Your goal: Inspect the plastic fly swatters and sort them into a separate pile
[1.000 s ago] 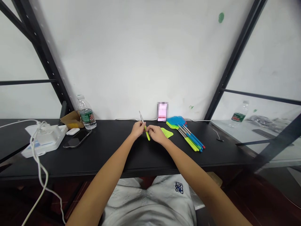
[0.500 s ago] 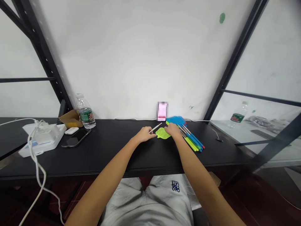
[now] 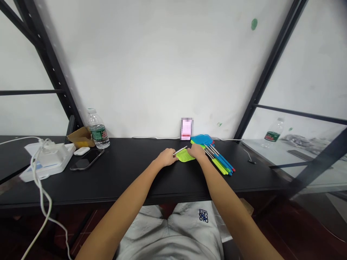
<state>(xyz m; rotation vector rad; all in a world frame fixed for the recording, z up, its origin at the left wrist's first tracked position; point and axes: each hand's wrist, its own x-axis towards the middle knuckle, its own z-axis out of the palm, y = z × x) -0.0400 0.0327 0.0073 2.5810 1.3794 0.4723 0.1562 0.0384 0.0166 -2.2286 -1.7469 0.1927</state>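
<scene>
My left hand (image 3: pixel 166 157) is closed around a telescopic handle, whose thin metal rod (image 3: pixel 180 150) sticks out to the right. Its grip is hidden in my palm. My right hand (image 3: pixel 197 151) pinches the right edge of a lime-green mesh fly swatter head (image 3: pixel 184 156), just above the black table. The rod's tip lies above the head's far edge; I cannot tell whether they touch. Right of my right hand lies a pile of fly swatters (image 3: pixel 218 159) with blue, green and red grips, their blue heads (image 3: pixel 202 139) at the back.
A phone (image 3: pixel 186 129) with a blurred screen leans on the wall. On the left are a water bottle (image 3: pixel 98 131), a cardboard box (image 3: pixel 81 137), a white case (image 3: pixel 81 151), a dark phone (image 3: pixel 87 159) and a power strip (image 3: pixel 55 159) with cables. A short cable (image 3: pixel 251 161) lies right.
My left hand has turned the handle from upright to pointing right. My right hand left the handle, reached right to the green swatter head and has drawn it slightly left toward the rod.
</scene>
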